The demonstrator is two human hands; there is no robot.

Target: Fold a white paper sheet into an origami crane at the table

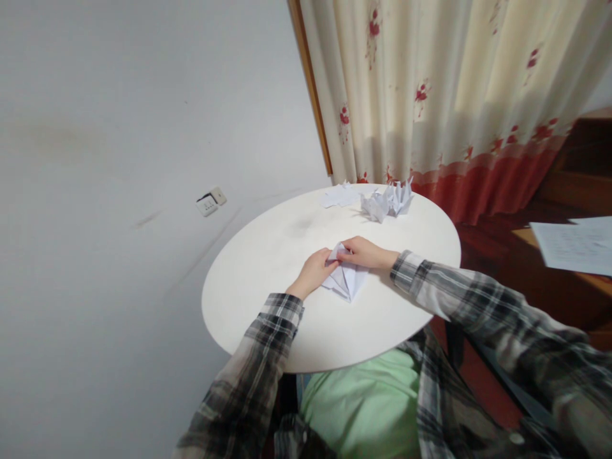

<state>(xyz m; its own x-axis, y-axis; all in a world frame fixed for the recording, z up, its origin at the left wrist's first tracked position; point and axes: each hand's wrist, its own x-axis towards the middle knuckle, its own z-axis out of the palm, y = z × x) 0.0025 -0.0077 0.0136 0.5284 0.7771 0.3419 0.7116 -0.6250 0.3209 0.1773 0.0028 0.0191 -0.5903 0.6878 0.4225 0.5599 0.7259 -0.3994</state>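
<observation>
A sheet of white paper [350,280], folded to a point toward me, rests on the round white table [248,287]. My left hand [315,269] grips its left upper edge, fingers curled and thumb on top. From the other side, my right hand [362,252] pinches the upper part, close to the left fingertips. A small flap stands up between the two hands. The fingertips partly hide the upper folds.
Several folded paper figures [388,201] stand at the table's far right, beside flat white paper pieces [340,194]. Behind hangs a flowered curtain [430,95]. A wall with a socket [208,204] is on the left. Printed sheets [574,245] lie on wooden furniture at right.
</observation>
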